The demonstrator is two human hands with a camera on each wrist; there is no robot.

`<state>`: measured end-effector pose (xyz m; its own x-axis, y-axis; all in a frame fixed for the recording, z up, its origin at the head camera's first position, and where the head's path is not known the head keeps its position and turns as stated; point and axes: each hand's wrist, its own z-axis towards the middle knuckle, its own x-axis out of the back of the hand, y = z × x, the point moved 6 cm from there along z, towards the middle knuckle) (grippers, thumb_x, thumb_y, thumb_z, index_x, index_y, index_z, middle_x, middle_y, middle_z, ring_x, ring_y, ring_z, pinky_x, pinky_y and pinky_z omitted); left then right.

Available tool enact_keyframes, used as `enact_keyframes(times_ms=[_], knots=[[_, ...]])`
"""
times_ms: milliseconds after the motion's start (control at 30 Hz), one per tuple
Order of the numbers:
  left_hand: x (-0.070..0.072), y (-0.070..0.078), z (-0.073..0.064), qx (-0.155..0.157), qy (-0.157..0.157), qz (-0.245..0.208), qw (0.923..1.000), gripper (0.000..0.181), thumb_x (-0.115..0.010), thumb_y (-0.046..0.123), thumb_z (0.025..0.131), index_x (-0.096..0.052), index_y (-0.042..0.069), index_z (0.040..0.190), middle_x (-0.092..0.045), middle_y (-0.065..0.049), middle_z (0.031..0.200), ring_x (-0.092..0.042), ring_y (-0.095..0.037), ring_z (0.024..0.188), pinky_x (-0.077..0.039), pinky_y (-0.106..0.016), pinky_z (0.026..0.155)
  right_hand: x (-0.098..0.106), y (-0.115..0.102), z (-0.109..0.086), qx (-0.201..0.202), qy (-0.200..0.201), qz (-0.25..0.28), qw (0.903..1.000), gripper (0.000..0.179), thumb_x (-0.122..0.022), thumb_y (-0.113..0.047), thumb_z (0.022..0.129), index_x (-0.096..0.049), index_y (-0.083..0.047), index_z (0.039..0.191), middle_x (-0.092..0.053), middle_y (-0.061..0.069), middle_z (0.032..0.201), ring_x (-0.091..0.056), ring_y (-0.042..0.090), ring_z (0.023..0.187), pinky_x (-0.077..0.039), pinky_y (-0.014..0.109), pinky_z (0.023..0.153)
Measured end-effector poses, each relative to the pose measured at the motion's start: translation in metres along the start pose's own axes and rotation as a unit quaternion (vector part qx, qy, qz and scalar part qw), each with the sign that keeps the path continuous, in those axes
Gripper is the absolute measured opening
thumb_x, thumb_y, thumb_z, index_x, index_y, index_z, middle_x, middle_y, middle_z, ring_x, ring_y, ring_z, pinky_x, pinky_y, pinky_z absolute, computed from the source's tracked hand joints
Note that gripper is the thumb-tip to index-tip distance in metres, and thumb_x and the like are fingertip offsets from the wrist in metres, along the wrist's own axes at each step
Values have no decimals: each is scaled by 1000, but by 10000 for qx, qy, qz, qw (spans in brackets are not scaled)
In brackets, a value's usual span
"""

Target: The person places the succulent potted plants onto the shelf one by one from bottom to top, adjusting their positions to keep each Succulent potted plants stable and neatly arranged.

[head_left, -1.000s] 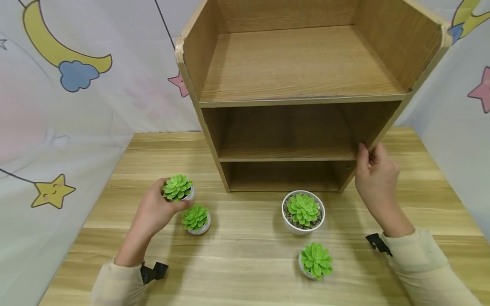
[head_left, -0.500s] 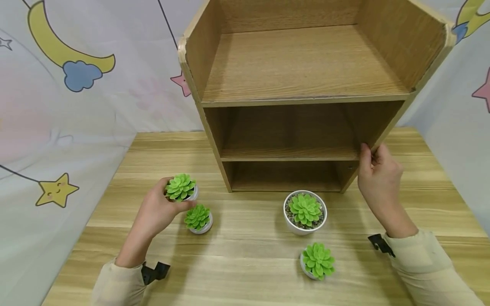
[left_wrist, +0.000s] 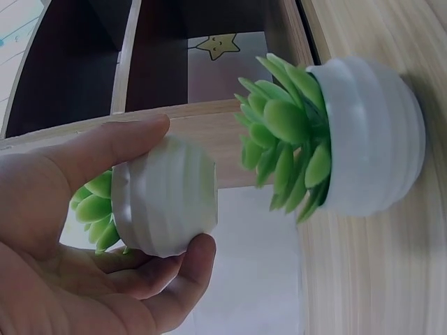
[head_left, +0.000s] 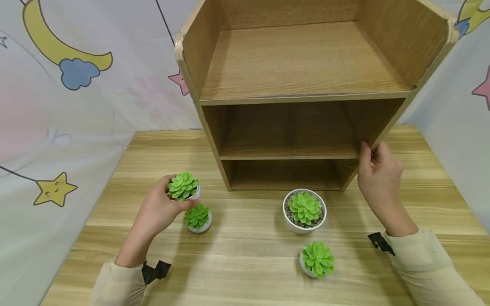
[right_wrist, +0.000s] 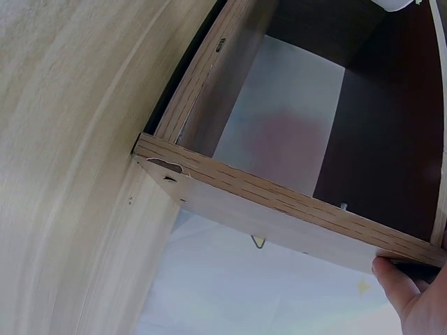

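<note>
My left hand (head_left: 157, 206) grips a small potted succulent (head_left: 182, 186) by its white ribbed pot, thumb on one side and fingers on the other. In the left wrist view that pot (left_wrist: 171, 199) is held clear of the table. Just in front of it, a second potted succulent (head_left: 197, 218) stands on the table, its ribbed white pot (left_wrist: 374, 136) close by in the left wrist view. My right hand (head_left: 380, 182) holds the right side edge of the wooden shelf (head_left: 306, 95); in the right wrist view only a thumb (right_wrist: 394, 283) and part of the hand show.
Before the shelf stands a larger white pot with a succulent (head_left: 304, 211); nearer me is another small potted succulent (head_left: 317, 260). The shelf has an upper top and two compartments beneath. A wood-grain table (head_left: 245, 272) lies below, with printed fabric walls (head_left: 115, 106) around.
The left hand has edged slightly right with the held succulent. My right hand keeps its hold on the shelf side, and the standing pots stay in place.
</note>
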<state>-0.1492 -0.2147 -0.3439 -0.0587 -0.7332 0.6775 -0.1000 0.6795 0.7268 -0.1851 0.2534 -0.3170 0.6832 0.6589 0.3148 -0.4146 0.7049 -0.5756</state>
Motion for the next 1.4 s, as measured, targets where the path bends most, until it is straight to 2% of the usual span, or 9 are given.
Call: enact_keyframes(times_ms=[433,633,1167,1400], knots=[[-5,10,1,-76,-61,-48,9999,84,-86,34,75,-44,3,140,-59,-14,122,-56,-32,110,-46,-49,90,2,-2,5,18,23,93,10000,22,-56,-8,98,-63,11,90,-68,21,77,-51,-13,73,-38,6,64],[-9,11,0,-121,-89,-68,9999,82,-86,32,75,-44,2,140,-59,-15,123,-56,-32,110,-46,-50,90,1,-2,5,-11,-55,149,9999,22,-55,-7,98,-63,12,90,-69,22,81,-53,-15,76,-40,5,66],[-14,14,-4,-177,-150,12,9997,80,-86,31,75,-46,4,139,-59,-14,122,-57,-30,107,-48,-48,87,0,-1,2,7,-174,92,9998,24,-54,-8,99,-62,12,89,-68,21,77,-51,-15,72,-38,5,62],[-18,18,-6,-232,-178,29,9996,79,-86,28,76,-46,4,139,-59,-13,121,-56,-30,106,-47,-47,86,1,0,1,-31,-74,74,9999,22,-56,-8,98,-63,11,90,-68,21,78,-51,-14,73,-38,5,63]])
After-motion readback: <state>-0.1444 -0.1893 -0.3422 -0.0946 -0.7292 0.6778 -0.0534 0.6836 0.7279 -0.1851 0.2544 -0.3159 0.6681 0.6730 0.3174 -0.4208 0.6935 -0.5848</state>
